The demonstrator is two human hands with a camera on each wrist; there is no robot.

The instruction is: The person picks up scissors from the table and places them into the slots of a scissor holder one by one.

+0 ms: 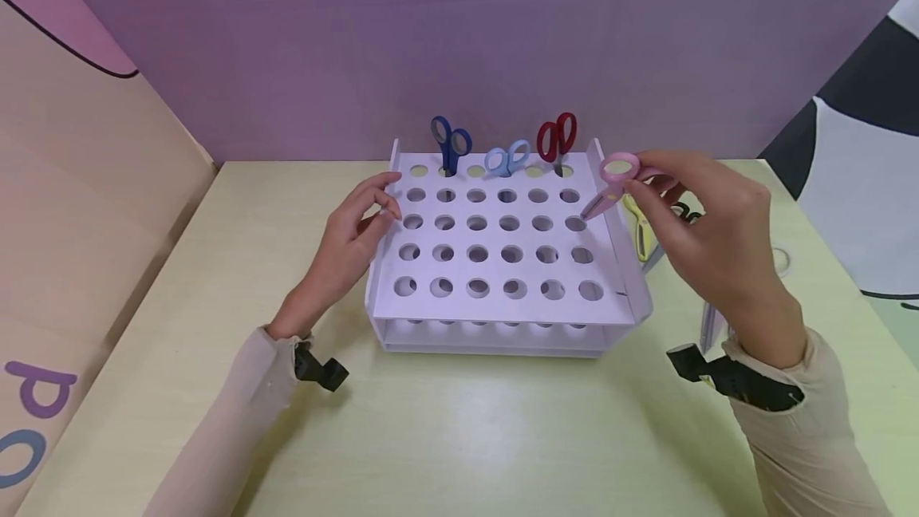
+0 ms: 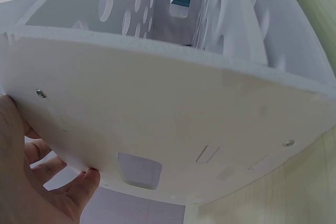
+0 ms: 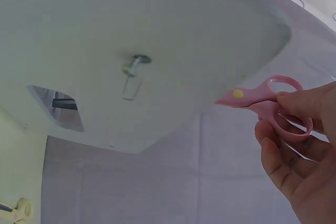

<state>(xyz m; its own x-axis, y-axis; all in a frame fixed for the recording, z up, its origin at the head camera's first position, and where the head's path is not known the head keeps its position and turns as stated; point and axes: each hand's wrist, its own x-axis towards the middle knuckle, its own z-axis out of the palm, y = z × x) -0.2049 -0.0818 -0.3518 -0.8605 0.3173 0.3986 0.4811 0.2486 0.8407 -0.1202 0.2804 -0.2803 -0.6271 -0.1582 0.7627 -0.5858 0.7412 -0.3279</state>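
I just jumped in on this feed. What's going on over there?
A person's right hand is holding pink scissors by the handles at the right edge of a white rack with rows of round holes. The left hand touches the rack's left side. Dark blue, light blue and red-handled scissors stand in its far row, while yellow scissors lie beside it. The pink pair isn't standing in a hole yet.
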